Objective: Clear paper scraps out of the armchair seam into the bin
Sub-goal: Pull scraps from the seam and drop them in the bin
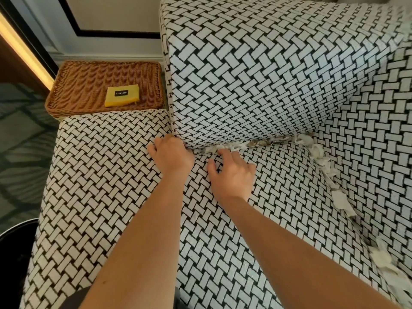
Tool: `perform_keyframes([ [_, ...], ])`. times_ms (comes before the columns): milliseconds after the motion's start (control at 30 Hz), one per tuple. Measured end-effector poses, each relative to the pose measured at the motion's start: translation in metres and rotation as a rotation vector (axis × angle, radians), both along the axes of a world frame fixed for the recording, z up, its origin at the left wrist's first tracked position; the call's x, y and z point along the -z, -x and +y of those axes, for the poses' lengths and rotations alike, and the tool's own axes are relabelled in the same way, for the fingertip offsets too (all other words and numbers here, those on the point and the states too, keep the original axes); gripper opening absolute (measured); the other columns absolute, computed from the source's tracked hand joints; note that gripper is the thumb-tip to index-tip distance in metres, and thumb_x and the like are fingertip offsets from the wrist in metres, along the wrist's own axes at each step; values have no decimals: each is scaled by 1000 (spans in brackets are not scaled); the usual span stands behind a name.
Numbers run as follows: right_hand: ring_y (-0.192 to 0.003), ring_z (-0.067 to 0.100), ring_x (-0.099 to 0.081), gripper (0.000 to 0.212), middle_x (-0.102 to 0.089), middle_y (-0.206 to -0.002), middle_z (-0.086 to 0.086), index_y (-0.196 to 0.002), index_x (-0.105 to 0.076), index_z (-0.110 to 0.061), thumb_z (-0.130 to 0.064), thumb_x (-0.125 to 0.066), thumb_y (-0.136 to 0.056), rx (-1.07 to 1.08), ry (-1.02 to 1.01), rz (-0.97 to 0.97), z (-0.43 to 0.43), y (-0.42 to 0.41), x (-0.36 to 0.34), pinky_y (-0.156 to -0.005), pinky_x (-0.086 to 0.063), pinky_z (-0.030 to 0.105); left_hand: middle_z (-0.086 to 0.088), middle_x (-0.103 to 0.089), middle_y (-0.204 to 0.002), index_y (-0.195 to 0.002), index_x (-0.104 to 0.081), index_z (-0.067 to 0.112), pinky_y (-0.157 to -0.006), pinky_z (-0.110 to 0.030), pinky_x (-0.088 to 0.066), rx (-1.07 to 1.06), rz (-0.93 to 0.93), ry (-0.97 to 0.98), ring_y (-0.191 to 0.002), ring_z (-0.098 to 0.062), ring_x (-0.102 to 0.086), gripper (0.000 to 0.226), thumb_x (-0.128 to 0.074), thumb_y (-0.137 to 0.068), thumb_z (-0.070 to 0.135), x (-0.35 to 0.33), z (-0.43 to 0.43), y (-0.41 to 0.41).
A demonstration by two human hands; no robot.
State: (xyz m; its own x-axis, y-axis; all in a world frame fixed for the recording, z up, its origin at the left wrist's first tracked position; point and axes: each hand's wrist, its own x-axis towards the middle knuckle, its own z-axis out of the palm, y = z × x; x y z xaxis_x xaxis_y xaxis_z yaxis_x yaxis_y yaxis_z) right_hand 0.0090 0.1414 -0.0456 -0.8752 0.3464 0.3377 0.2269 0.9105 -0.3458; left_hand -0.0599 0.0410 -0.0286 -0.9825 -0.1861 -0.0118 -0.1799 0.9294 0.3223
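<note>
Two hands of yours are low on the armchair (107,179), which is covered in a black and white woven pattern. Your left hand (172,155) rests on the seat at the near corner of the big upholstered block (256,81). Its fingers bend forward toward the seam and their tips are hidden there, so I cannot tell whether it grasps something. Your right hand (233,173) lies just beside it on the seat, released, with the thumb spread away to the left. Its fingers (225,152) reach to the seam and touch the first of the paper scraps (236,146).

Those white scraps sit along the seam between the block and the seat, from your right fingertips up to the inner corner. From that corner more torn paper (323,161) continues down the other seam on the right side, and a last crumpled piece (382,257) lies near the right edge of the view.

At the lower left edge you see part of the dark round bin (16,225), standing on the floor well apart from both hands. Behind the seat stands a brown wicker basket (89,76), and a yellow pouch (122,96) with a small black label lies flat inside it.
</note>
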Motion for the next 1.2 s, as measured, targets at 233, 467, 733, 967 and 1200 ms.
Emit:
perform_keyframes([
  [233,-56,13,-56,32,-68,-75,-6,-106,-64,-19,-40,-58,-82,23,34,40,-1,7,-1,-68,-24,27,-1,-56,-98,-76,-69,16,-100,-39,-25,39,72,-53,-103,-23,-44,17,-59,-85,27,3,-5,-8],
  [467,-55,14,-51,51,-67,-78,-2,-114,-58,-17,-56,-47,-84,17,-11,-76,-1,10,-7,-68,-29,29,-4,-46,-94,-95,-70,9,-98,-39,-36,50,135,-371,-98,-24,-49,19,-58,-87,21,-5,-18,-17],
  [733,-49,7,-40,52,-48,-58,-5,-112,-51,-19,-62,-39,-86,117,-1,-324,-8,23,-20,-71,-25,31,-5,-41,-91,-70,-47,5,-75,-36,-45,160,157,-434,-79,-24,-50,21,-47,-90,13,-5,-32,-30],
  [967,-61,13,-48,43,-53,-68,-3,-100,-54,-16,-55,-50,-84,148,51,-358,-13,33,-21,-74,-28,32,-1,-44,-81,-71,-45,12,-86,-39,-35,143,117,-364,-75,-16,-40,21,-46,-91,17,-2,-30,-23],
  [1200,-67,16,-49,26,-57,-76,-1,-99,-52,-14,-38,-50,-91,156,36,-389,-19,46,-19,-83,-34,33,-2,-53,-82,-73,-55,7,-86,-44,-42,141,118,-503,-79,-21,-53,18,-50,-88,14,0,-35,-20],
])
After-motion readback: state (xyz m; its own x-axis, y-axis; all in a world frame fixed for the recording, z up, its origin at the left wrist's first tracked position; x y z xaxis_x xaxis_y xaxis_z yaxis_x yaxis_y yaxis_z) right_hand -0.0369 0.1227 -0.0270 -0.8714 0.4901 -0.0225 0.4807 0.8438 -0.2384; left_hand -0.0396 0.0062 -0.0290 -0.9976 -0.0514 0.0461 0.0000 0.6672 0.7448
